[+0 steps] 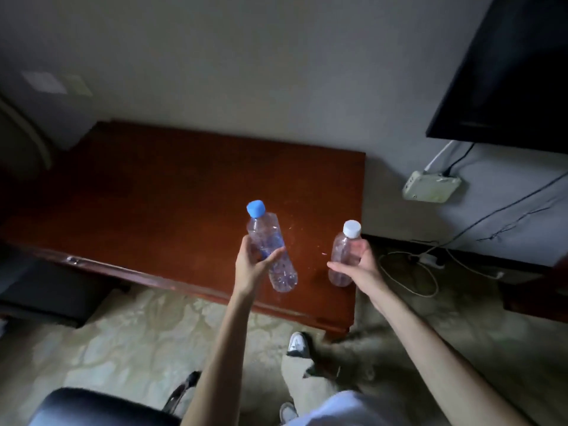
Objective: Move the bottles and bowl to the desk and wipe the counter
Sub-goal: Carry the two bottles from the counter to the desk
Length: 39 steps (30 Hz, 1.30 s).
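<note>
My left hand [253,265] grips a clear plastic bottle with a blue cap [270,241] around its middle, tilted slightly, held above the reddish-brown wooden desk [153,195]. My right hand [359,265] holds a shorter clear bottle with a white cap [345,250], upright, over the desk's right front corner. Both bottles look empty and hang above the desktop. No bowl is in view.
A black TV [507,72] hangs on the wall at the upper right, with a white box [431,186] and cables [408,272] below it. A black chair back [101,407] is at the bottom left. Patterned carpet and my shoes [298,344] are below the desk edge.
</note>
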Tool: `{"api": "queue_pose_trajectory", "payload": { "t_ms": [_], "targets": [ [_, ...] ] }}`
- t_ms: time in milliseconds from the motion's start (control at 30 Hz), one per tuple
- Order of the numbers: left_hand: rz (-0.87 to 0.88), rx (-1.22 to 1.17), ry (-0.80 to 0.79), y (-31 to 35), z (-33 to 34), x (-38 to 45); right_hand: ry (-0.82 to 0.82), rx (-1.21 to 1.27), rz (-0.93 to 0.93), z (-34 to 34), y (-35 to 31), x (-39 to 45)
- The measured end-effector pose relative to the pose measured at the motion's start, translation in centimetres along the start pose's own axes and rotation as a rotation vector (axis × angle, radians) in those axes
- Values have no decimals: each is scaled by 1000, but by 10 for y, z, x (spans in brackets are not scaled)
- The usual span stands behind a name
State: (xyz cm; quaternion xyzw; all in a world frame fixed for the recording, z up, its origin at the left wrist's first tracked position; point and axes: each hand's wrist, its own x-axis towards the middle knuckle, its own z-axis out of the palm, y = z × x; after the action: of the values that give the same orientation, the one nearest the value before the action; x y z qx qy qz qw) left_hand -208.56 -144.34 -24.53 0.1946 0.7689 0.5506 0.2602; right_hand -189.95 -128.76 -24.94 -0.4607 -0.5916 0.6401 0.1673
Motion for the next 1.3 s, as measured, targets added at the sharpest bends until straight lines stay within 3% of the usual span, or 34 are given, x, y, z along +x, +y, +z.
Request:
{"api": "queue_pose_trajectory", "payload": {
  "t_ms": [333, 833, 967, 1133, 1300],
  "targets": [
    [117, 135, -160, 1, 34, 95, 178, -91, -33, 36, 8, 86],
    [110, 277, -317, -26, 39, 130, 261, -156, -4, 40, 24, 88],
    [1, 360, -277, -31, 34, 119, 399, -133, 9, 36, 49, 71],
    [-41, 249, -221, -47, 1, 82, 696, -94, 56, 34, 92, 16],
    [-295, -30, -598, -61, -25, 7, 776, -39, 179, 26, 142, -59]
  ]
}}
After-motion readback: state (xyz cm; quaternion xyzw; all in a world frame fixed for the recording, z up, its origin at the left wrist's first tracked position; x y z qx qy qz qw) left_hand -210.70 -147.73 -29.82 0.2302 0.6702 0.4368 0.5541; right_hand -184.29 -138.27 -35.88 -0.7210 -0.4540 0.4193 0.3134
